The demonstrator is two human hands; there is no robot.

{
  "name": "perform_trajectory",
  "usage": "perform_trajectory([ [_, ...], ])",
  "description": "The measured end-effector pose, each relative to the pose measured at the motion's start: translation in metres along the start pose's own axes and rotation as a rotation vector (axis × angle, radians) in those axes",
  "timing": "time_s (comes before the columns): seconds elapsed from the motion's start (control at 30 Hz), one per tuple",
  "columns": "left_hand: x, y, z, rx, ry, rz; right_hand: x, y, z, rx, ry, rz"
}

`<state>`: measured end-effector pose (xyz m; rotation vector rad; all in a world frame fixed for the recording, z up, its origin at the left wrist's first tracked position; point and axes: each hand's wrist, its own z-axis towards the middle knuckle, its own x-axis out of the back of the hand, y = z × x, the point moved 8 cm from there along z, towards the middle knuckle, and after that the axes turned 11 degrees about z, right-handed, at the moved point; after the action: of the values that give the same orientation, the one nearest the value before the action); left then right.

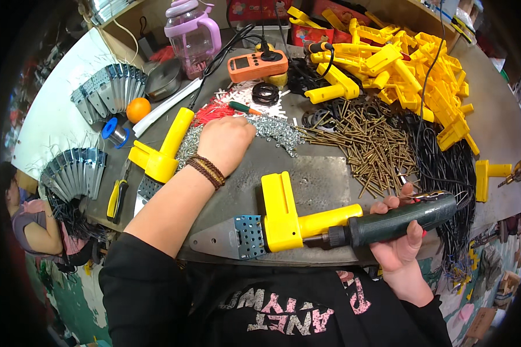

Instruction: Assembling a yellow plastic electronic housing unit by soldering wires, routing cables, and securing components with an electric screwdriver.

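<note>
My left hand (228, 139) is at the small metal nuts (279, 134), its fingers curled under; what they hold, if anything, is hidden. Across my right hand (396, 234), turned palm up, lies a dark green electric screwdriver (405, 220), the fingers and thumb on either side of it. The screwdriver's shaft points left into a yellow plastic handle piece (282, 217). A grey pointed metal plate with a perforated blue-tinted part (228, 237) is joined to that handle. Another yellow handle (168, 150) with a cord and metal plate lies beside my left forearm.
Yellow handles (388, 63) are heaped at the back right, above a pile of long brass-coloured screws (370, 144) and black cables (446, 173). An orange meter (255, 65), a lidded jug (191, 37), a solder spool (116, 134) and yellow-black pliers (117, 199) stand or lie around.
</note>
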<state>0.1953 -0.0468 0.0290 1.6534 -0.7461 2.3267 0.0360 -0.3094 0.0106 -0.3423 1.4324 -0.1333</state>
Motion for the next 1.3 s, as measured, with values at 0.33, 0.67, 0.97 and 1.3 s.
perform_trajectory([
  [0.33, 0.039, 0.002, -0.038, 0.156, 0.248, -0.311, 0.008, 0.004, 0.000, 0.030, 0.052, 0.043],
  [0.67, 0.079, 0.059, -0.153, 0.135, 0.140, -0.714, -0.002, 0.010, 0.010, 0.062, 0.074, 0.109],
  [0.97, 0.071, 0.056, -0.160, 0.121, 0.135, -0.801, -0.008, 0.010, 0.005, 0.094, 0.060, 0.120],
  [1.3, 0.071, 0.056, -0.159, 0.147, 0.160, -0.834, -0.007, 0.011, 0.003, 0.092, 0.081, 0.139],
])
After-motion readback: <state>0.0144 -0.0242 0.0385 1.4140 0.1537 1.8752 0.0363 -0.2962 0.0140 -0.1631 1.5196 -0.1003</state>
